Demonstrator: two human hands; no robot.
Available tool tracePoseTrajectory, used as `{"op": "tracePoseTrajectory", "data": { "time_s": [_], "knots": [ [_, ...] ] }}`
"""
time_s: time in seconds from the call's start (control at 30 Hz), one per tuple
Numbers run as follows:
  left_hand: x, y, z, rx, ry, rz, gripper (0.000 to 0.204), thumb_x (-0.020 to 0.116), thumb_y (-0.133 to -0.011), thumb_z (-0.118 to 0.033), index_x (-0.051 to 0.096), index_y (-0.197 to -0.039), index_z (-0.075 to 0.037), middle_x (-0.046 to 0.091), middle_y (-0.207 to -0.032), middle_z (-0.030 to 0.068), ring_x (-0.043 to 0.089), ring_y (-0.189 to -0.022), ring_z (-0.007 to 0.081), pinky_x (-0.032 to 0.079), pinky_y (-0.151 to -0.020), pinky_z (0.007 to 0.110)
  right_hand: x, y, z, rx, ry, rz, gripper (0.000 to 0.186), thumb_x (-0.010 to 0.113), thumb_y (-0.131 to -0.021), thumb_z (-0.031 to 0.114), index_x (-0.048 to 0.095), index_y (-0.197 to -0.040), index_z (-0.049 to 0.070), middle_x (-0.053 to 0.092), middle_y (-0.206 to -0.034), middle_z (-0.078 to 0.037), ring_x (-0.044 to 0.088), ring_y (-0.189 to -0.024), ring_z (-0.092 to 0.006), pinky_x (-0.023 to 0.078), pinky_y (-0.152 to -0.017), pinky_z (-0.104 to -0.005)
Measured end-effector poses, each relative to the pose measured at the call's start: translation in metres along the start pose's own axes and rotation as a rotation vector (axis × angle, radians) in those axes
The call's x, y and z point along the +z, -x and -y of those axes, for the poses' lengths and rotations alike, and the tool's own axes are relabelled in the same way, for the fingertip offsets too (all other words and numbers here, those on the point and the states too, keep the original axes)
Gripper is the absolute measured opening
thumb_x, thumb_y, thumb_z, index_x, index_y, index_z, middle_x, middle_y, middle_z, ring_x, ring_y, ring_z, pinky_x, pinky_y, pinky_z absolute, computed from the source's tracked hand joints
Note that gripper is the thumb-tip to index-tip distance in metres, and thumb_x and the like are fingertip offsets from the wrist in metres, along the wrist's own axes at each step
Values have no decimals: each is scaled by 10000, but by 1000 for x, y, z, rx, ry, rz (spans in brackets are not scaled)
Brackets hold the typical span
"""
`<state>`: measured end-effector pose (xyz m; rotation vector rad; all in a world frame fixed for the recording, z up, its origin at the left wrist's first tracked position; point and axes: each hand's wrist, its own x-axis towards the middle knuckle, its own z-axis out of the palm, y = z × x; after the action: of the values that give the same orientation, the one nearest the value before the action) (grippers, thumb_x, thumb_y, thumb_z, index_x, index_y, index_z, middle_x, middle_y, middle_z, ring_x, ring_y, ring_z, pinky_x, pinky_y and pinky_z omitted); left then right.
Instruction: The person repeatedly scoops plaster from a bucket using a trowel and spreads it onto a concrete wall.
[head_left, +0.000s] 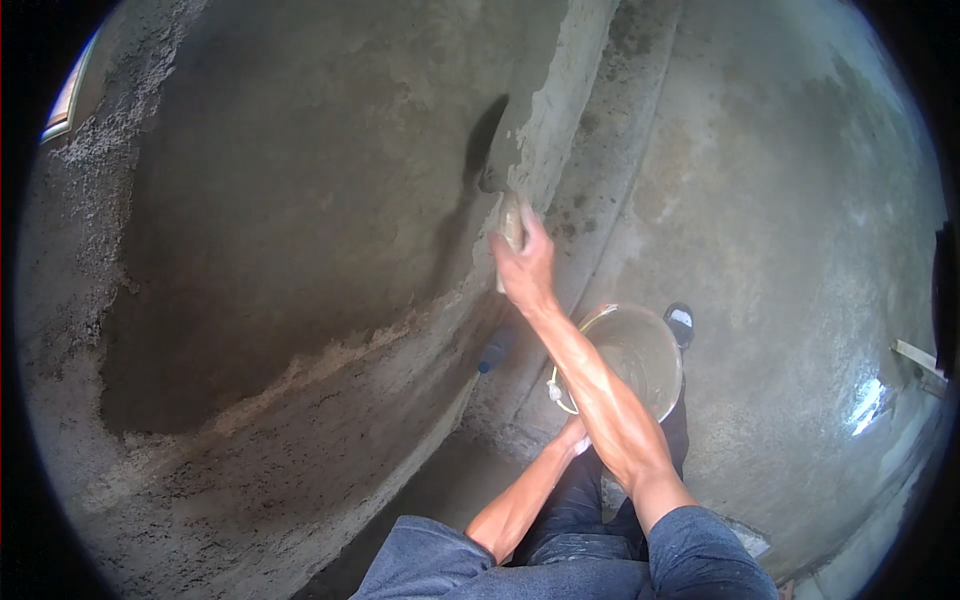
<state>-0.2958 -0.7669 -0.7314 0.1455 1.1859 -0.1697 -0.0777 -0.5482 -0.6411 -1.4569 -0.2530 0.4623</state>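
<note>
My right hand (526, 258) is closed round a pale, elongated tool (511, 224), held against the edge of the grey plastered wall (300, 200). What kind of tool it is, I cannot make out. Wetter, smoother plaster (545, 130) runs up along that edge beyond the hand. Below my right forearm, my left hand (576, 436) is close to the near side of a bucket (668, 385). The forearm covers its fingers, so any grip there is hidden. Greyish material coats the bucket's inside, and a yellowish handle (556, 392) hangs at its left.
A clear bottle with a blue cap (488, 362) lies at the wall's foot. My dark shoe (680, 322) is just beyond the bucket on the concrete floor (790, 270). A raised concrete strip (600, 200) follows the wall. Pale boards (918, 356) are at far right.
</note>
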Motion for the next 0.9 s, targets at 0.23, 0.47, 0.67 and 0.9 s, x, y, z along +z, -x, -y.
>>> {"op": "tracePoseTrajectory", "data": {
  "time_s": [0.23, 0.47, 0.67, 0.9],
  "knots": [
    [-4, 8, -8, -43, -54, -50, 372, 538, -960, -238, 506, -1225, 22, 573, -1227, 161, 588, -1074, 237, 509, -900, 361, -2, 6, 12, 627, -474, 49, 578, 571, -908, 193, 299, -1403, 69, 524, -727, -32, 504, -515, -109, 424, -434, -254],
    [-78, -12, 0, 53, -389, -4, 195, 571, -906, -154, 576, -1038, -11, 624, -990, 109, 611, -859, 196, 525, -725, 342, 28, 69, 48, 771, -322, 285, 688, 549, -942, 333, 170, -1462, 89, 568, -712, -72, 507, -488, -118, 409, -350, -260],
    [-19, -15, 17, -68, -121, -121, 149, 562, -807, -134, 549, -924, -42, 591, -846, 64, 589, -742, 173, 521, -731, 296, 1, 114, 61, 620, -494, 336, 697, 587, -927, 314, 214, -1465, 75, 586, -1051, -138, 509, -524, -96, 449, -459, -227],
    [-53, -14, -7, -137, -143, -88, 67, 551, -876, -69, 558, -914, -14, 607, -903, 108, 615, -792, 218, 542, -708, 361, 17, 85, 30, 774, -533, 154, 679, 586, -920, 282, 217, -1449, 68, 556, -811, -67, 511, -506, -113, 428, -423, -253]
  ]
}}
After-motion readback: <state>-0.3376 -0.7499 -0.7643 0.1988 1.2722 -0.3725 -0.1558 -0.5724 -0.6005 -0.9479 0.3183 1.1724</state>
